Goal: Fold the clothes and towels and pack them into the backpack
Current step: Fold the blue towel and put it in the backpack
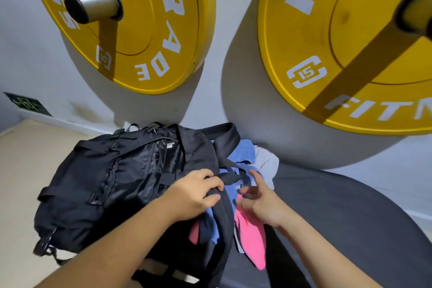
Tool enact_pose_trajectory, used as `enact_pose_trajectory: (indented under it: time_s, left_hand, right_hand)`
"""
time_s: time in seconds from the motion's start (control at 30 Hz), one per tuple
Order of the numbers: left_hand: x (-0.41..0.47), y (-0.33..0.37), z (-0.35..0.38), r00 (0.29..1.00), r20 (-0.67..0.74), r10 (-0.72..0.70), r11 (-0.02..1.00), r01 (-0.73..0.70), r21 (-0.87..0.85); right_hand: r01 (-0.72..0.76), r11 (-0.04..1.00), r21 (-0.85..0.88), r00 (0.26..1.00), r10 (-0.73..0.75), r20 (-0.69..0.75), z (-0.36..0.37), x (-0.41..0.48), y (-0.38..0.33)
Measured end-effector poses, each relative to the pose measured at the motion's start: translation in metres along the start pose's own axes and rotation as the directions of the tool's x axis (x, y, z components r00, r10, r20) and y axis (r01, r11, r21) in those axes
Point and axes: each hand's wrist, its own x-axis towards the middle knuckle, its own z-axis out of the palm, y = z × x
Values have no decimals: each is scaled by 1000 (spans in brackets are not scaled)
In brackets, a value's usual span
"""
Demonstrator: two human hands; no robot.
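A black backpack (112,177) lies on its side in the middle of the view, its strapped back edge facing right. My left hand (196,190) grips a black strap of the backpack. My right hand (259,199) hovers just right of it with relaxed, spread fingers over a heap of clothes. The heap holds a blue cloth (243,152), a grey-white cloth (266,161) and a pink cloth (251,238), all crumpled beside and partly under the backpack's edge.
The pile rests on a dark grey padded surface (339,217). Two yellow weight plates (145,23) (350,58) hang on pegs on the white wall right behind. Beige floor (21,166) lies to the left.
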Motion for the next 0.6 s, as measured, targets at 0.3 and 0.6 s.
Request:
enact_pose_trajectory:
  time_s: [0.3,0.6]
  left_hand:
    - [3,32,18,941,-179,-288,955,267,-130]
    - [-10,-12,-22,908,-267,-323,916,371,153]
  right_hand:
    - [153,939,308,987,-129,-97,38,16,0]
    - [52,838,543,981,59,-185,26,29,-27]
